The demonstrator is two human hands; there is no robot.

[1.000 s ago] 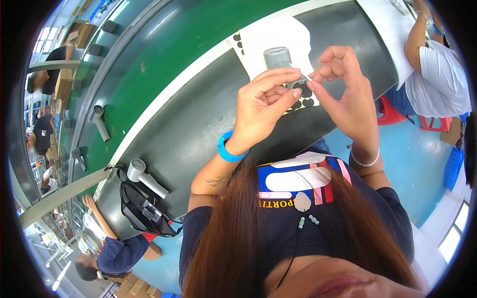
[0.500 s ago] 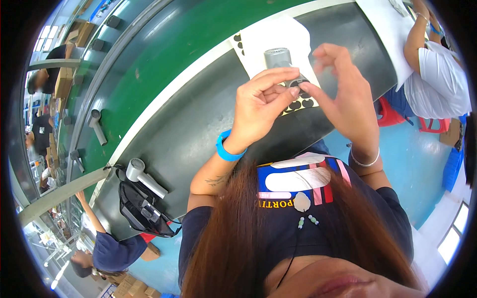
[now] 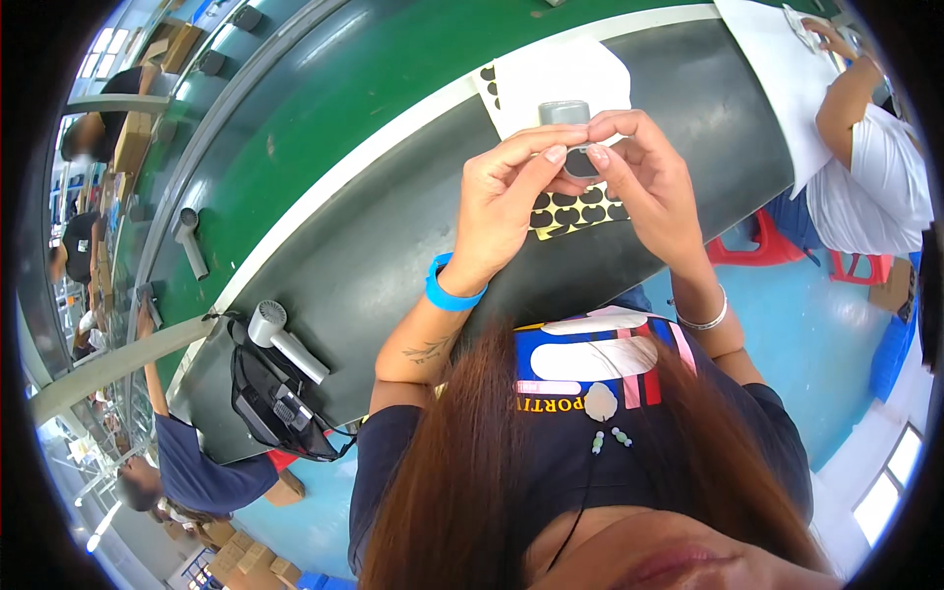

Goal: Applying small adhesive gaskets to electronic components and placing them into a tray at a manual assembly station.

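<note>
Both of my hands meet over the workbench around a grey hair dryer (image 3: 563, 113). Its head points away from me, and a dark round end face (image 3: 582, 163) turns toward me between my fingertips. My left hand (image 3: 506, 197), with a blue wristband, grips this end from the left side. From the right, my right hand (image 3: 654, 187) curls its fingers round the same end, the thumb pressing at the edge of the dark face. Below my fingers lies a yellowish sheet of black round stickers (image 3: 580, 211). My fingers hide most of the dryer's handle.
White paper (image 3: 560, 64) lies beyond my hands on the dark bench (image 3: 393, 231). At left are another grey hair dryer (image 3: 285, 339) and a black bag (image 3: 270, 393). A green conveyor belt (image 3: 324, 88) carries a hair dryer (image 3: 190, 241). A person (image 3: 865, 177) sits at right near a red stool (image 3: 762, 244).
My right hand, apart with fingers spread before, has come in and closed on the hair dryer's end beside my left hand. The dryer's head has tilted, so its vent grille no longer shows.
</note>
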